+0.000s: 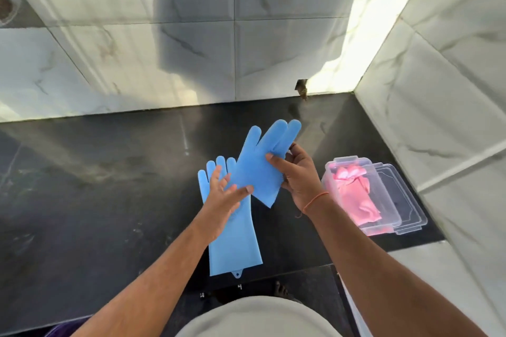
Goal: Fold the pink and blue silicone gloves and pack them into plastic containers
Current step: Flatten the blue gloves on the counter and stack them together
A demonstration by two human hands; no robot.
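One blue silicone glove [235, 249] lies flat on the black counter [95, 186], fingers pointing away, cuff near the front edge. A second blue glove [260, 161] is lifted above it, fingers up and tilted right. My right hand [295, 172] grips this raised glove at its palm edge. My left hand [227, 194] has its fingers spread, the fingertips touching the raised glove's lower part. Pink gloves [353, 194] sit folded in a clear plastic container [342, 164] to the right.
More clear plastic containers or lids [405, 200] are stacked beside the pink-filled one, close to the right marble wall [438, 90]. A tiled wall [164, 49] runs behind the counter. The counter's front edge is just past the flat glove's cuff.
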